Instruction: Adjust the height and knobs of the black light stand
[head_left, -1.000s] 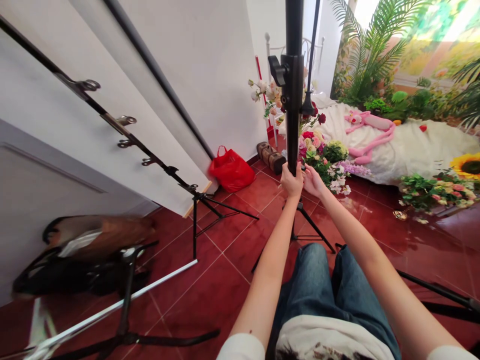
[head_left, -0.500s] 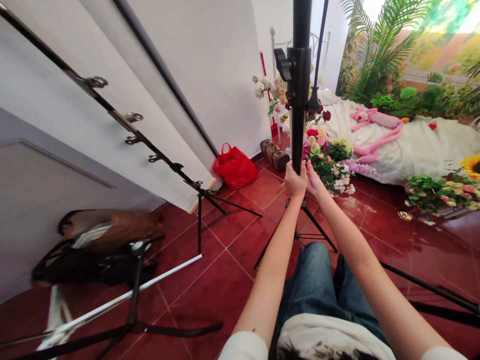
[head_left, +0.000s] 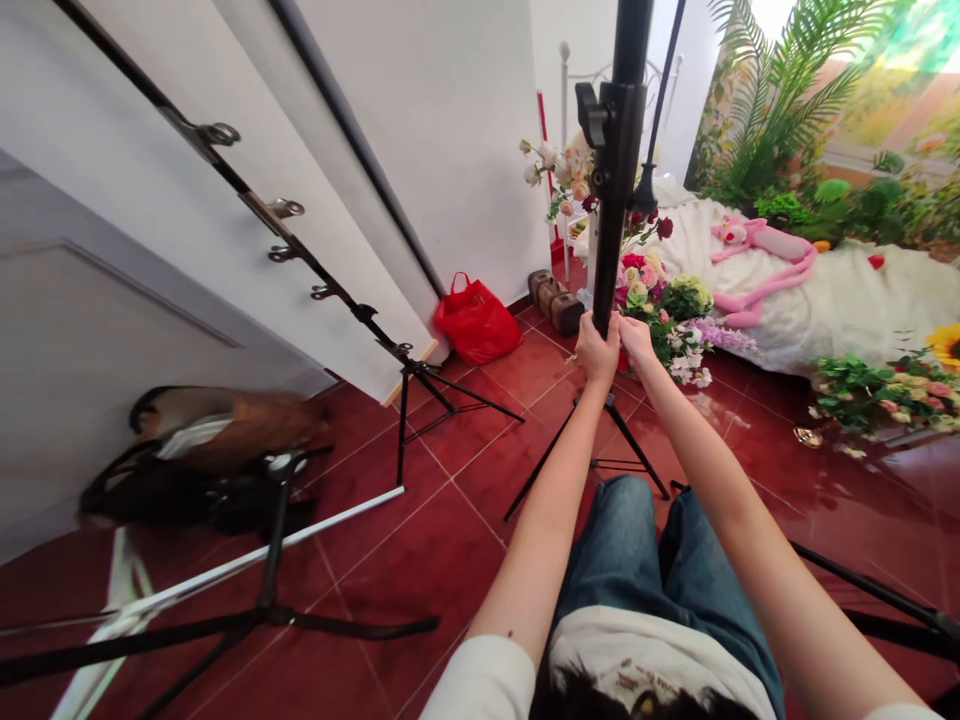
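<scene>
Left-hand grip [head_left: 598, 352] is wrapped closed round the matte black metal tube [head_left: 611, 250] of a tripod light stand, fingers curled over the round section. Right-hand grip [head_left: 637, 340] sits just right of it, fingers bent, tips at the tube's side; can't tell if it's closed round the tube. Tube rises from both grips, slightly tilted, with a black plastic wing-knob collar [head_left: 592, 115] above them. Thin black tripod legs [head_left: 630, 450] splay on the glossy red ceramic tile floor [head_left: 465, 560] directly below the grips. Just past the grips: a heap of artificial flowers [head_left: 660, 300], roses and hydrangea-like clusters with lilac sprays. Further right, a fluffy white fabric [head_left: 825, 310] carrying a long pink plush panther [head_left: 757, 260]. Ahead-left of the grips, a shiny red plastic bag [head_left: 476, 320] and brown suitcase-shaped boxes [head_left: 555, 305] stand against the wall. Left of the grips, a second black tripod stand [head_left: 420, 400] carries a slim black rod with metal clips [head_left: 277, 212] in front of a white backdrop sheet [head_left: 360, 170]. Far left, well apart from the grips, a white rod [head_left: 225, 560] lies across a third stand's black base; a black bag [head_left: 187, 495] beside it is blurred. Denim-clad knees [head_left: 660, 570] show below the grips.
</scene>
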